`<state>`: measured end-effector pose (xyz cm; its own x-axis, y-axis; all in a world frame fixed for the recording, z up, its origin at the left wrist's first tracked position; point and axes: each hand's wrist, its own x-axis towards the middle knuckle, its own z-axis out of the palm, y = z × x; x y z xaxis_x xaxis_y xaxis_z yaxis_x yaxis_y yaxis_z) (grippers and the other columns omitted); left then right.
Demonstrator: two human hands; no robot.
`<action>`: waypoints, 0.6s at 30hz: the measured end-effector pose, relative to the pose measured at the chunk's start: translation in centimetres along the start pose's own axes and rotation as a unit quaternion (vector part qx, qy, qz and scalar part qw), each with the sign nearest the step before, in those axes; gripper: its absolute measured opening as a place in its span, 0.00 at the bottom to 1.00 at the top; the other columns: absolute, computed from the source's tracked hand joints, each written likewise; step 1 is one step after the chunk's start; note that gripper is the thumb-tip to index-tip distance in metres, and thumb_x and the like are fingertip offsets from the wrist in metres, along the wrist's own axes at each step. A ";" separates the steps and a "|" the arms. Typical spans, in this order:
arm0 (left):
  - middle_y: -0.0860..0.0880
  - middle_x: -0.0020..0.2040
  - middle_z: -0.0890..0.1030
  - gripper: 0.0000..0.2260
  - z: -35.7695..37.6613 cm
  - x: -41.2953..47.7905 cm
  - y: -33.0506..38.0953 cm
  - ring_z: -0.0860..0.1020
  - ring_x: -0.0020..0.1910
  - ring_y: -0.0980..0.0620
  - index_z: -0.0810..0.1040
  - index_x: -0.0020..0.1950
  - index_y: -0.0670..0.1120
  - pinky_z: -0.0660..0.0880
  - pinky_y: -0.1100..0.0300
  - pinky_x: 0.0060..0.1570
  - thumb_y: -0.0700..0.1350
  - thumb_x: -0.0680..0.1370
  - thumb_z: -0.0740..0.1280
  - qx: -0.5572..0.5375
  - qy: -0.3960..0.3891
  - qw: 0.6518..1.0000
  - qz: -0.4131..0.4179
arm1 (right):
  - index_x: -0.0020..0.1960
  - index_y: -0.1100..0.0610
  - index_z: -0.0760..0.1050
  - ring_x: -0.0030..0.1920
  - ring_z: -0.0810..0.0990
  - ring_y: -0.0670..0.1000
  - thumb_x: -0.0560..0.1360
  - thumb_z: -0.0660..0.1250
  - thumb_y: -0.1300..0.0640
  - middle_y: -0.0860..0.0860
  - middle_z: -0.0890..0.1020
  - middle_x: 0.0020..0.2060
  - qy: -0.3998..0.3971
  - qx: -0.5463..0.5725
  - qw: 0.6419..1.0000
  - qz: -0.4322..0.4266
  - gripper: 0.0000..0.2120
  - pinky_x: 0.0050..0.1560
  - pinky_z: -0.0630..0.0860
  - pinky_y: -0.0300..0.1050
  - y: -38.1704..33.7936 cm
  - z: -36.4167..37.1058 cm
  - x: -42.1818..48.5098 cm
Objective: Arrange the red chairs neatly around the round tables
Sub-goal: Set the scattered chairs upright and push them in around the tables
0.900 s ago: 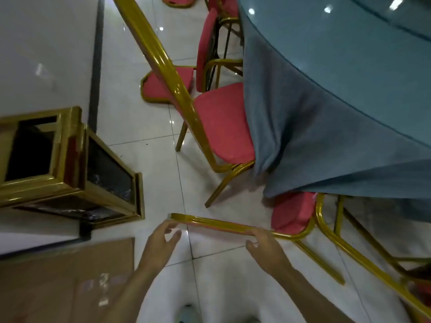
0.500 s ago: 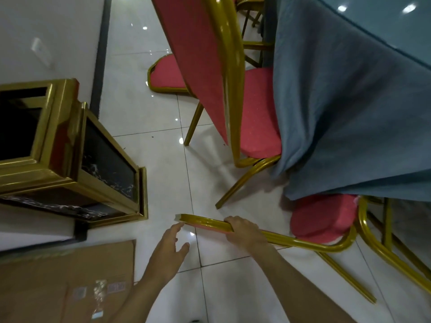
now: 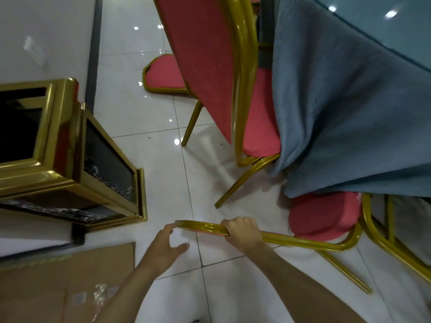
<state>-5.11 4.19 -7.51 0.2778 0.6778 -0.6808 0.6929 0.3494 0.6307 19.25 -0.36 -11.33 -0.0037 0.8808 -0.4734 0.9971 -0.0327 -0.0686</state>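
While the gold top rail (image 3: 205, 228) of the nearest red chair (image 3: 324, 216) is gripped by the right hand (image 3: 242, 233), w/ fingers curled over it and knuckles up, the left hand (image 3: 163, 247) is kept loose: fingers relaxed and slightly spread, thumb out to the side, nothing held. Its index tip is seen at the rail's left end and appears to touch it.

The chair is viewed from above and behind, so its back is foreshortened to little more than the rail. Its red seat is tucked partly under the hem of the blue-grey tablecloth (image 3: 349, 113), which is hung from the round table (image 3: 396, 26); the table's glossy top is visible in the upper right corner.

A 2nd red chair (image 3: 198, 54) is placed just beyond, further along the table's edge. Its tall back is turned toward the camera and its seat is pushed under the cloth, which is draped over the seat's front. Two of its gold legs are planted on the white tiled floor (image 3: 140, 113). A 3rd red seat (image 3: 163, 74) is partly hidden behind that back; the rest of that chair can't be made out.

More gold tubing (image 3: 396, 252) is seen at the right edge, just beside the held chair; what it belongs to can't be told.

At left, a gold-trimmed cabinet (image 3: 70, 159) w/ dark panels is stood by the wall, and flat cardboard (image 3: 58, 287) is laid on the floor near the left forearm.
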 end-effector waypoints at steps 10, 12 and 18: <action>0.54 0.69 0.70 0.34 -0.6 -2.5 4.1 0.69 0.70 0.51 0.68 0.75 0.54 0.70 0.57 0.68 0.44 0.73 0.79 0.101 -0.049 0.993 0.042 | 0.50 0.46 0.82 0.34 0.82 0.52 0.75 0.70 0.52 0.48 0.82 0.33 0.107 0.049 0.992 -0.056 0.06 0.38 0.65 0.43 1.7 -5.8 -8.0; 0.53 0.66 0.73 0.29 -0.7 -3.1 5.5 0.72 0.67 0.50 0.72 0.70 0.55 0.71 0.56 0.67 0.43 0.73 0.79 0.132 -0.060 0.988 0.044 | 0.49 0.46 0.83 0.31 0.81 0.52 0.73 0.71 0.53 0.48 0.82 0.31 0.119 0.051 0.990 -0.058 0.05 0.36 0.66 0.42 2.0 -7.4 -9.4; 0.53 0.51 0.81 0.09 -3.2 -5.7 8.6 0.81 0.50 0.51 0.78 0.57 0.54 0.79 0.55 0.52 0.47 0.78 0.72 0.373 0.081 0.917 0.117 | 0.41 0.45 0.82 0.23 0.76 0.47 0.62 0.77 0.54 0.45 0.78 0.24 0.167 0.072 0.981 -0.066 0.09 0.25 0.69 0.40 2.7 -12.5 -13.4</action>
<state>-2.91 5.38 3.01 0.4156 0.7866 -0.4567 0.9064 -0.3163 0.2800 22.97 -6.33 5.74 -0.0821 0.9867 -0.1401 0.9685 0.0458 -0.2449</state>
